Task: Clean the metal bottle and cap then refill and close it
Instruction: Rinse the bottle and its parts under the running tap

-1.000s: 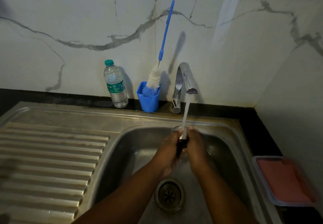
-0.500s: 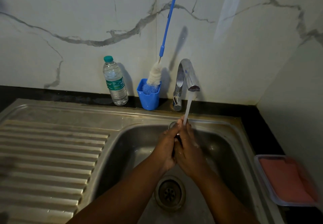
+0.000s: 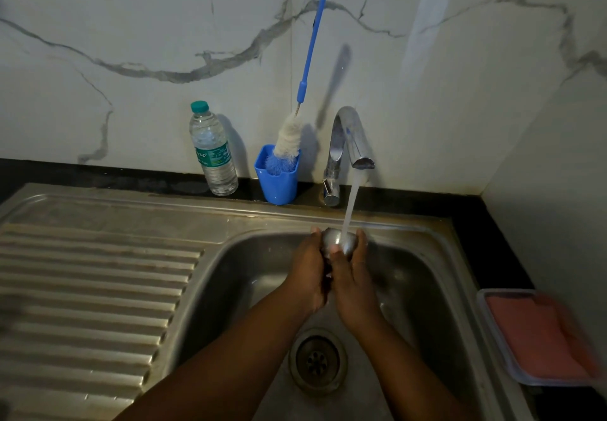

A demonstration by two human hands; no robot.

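Both hands are over the sink (image 3: 437, 256) basin, directly under the tap (image 3: 345, 144), with the water stream (image 3: 349, 207) landing on a rounded metal piece (image 3: 335, 240) held between them. It's shiny and dome-like; looks like the cap, but too dim and too covered to be sure it isn't the bottle's end. Left hand (image 3: 307, 272) curls around its left side, fingers wrapped on it. Right hand (image 3: 353, 276) wraps the right side, thumb pressed across the front face. Both grip it, neither is slack. The rest of the bottle body is hidden by the hands — can't tell.

Step in hand, as I judge it: rinsing and rubbing the metal part under running water. To do it well, keep it centred in the stream, rotate it so every face passes under the water, and work the thumb along the rim and any threads. Wet steel is slippery, so hold it firm and low in the basin — a drop would land near the drain (image 3: 318, 361) just below the hands.

Left of the tap: bottle brush (image 3: 289, 138) standing in a blue cup (image 3: 277, 180), handy for the inside; further left a plastic water bottle (image 3: 213, 151), probably for the refill. Right of the tap, off the sink edge, a lidded container (image 3: 538, 338).
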